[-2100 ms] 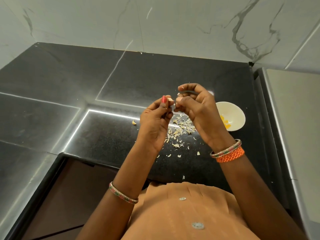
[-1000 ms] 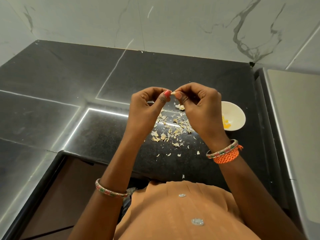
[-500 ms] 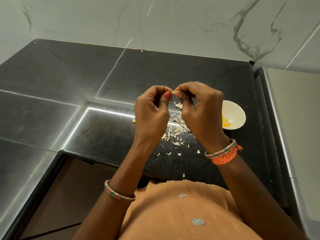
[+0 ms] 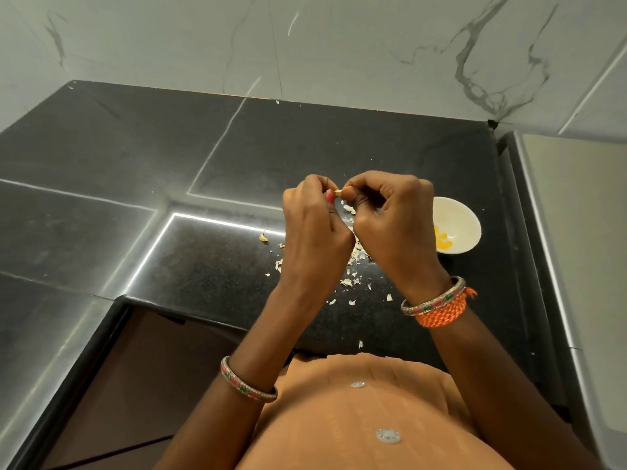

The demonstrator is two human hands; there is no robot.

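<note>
Left hand [image 4: 312, 232] and right hand [image 4: 390, 218] pinch a tiny pale bit [image 4: 338, 192].
Fingers curl tight on it, up over the black table [image 4: 210, 273]. Peels [image 4: 349, 283] lie under the hands. A white bowl [image 4: 471, 228] sits near the right hand.

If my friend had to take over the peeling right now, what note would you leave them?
Left grip: pinches a small pale piece at its fingertips, up above the counter.
Right grip: pinches the same piece from the other side.
Things: peel flakes lie scattered on the black counter under the hands. A white bowl to the right holds a few yellow bits.
Done: going by the flakes, a good deal has been peeled.
Left: finish peeling this piece; it probably goes in the bowl next. No more unpeeled ones are in sight.
</note>
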